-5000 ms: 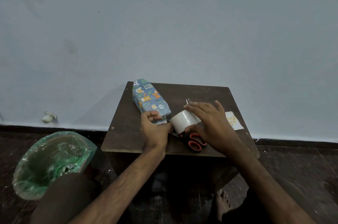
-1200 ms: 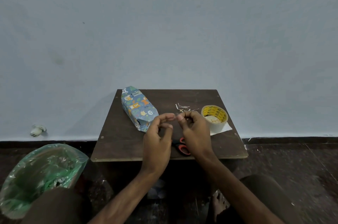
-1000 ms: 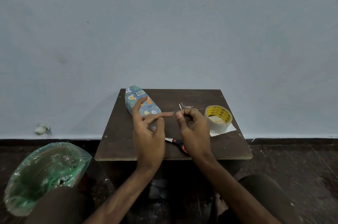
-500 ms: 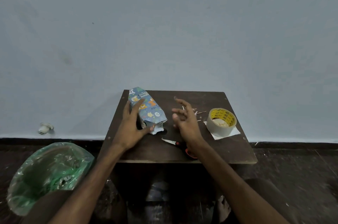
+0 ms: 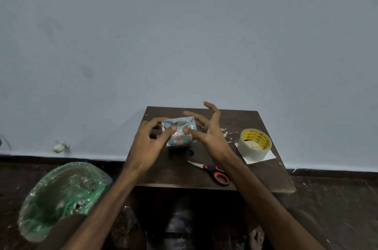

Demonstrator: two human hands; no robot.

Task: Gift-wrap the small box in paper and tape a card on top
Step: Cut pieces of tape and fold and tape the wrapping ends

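A: What fills the room from here?

B: A bare blue-grey wall (image 5: pixel 184 35). Against it stands a small dark table (image 5: pixel 255 178). A bin (image 5: pixel 61 192) lined with green plastic sits on the floor off its left edge.

A: Where is the box?

B: The box (image 5: pixel 179 137), already in patterned paper, is over the back left part of the tabletop, between both hands. Its long axis runs away from the person toward the back edge, so one short end faces them. I cannot tell if it rests on the wood or is lifted a little.

A: How are the hands placed?

B: The left hand (image 5: pixel 151 141) comes in from the left edge. Its fingers curl round the box's left side and its thumb presses the near end. The right hand (image 5: pixel 208 133) comes from the right. Its thumb presses the same end and its forefinger reaches over the top, pinching the box. Its other fingers are splayed in the air. Both hands are equally close.

A: What else is on the table?

B: A roll of tape (image 5: pixel 254 145) stands near the right edge on a white card (image 5: pixel 268 156). Scissors (image 5: pixel 212 172) lie by the front edge, partly under the right forearm. Small paper scraps (image 5: pixel 229 134) lie between the right hand and the roll.

A: What comes next?

B: I would guess closing that near end. The right hand is nearer the tape.
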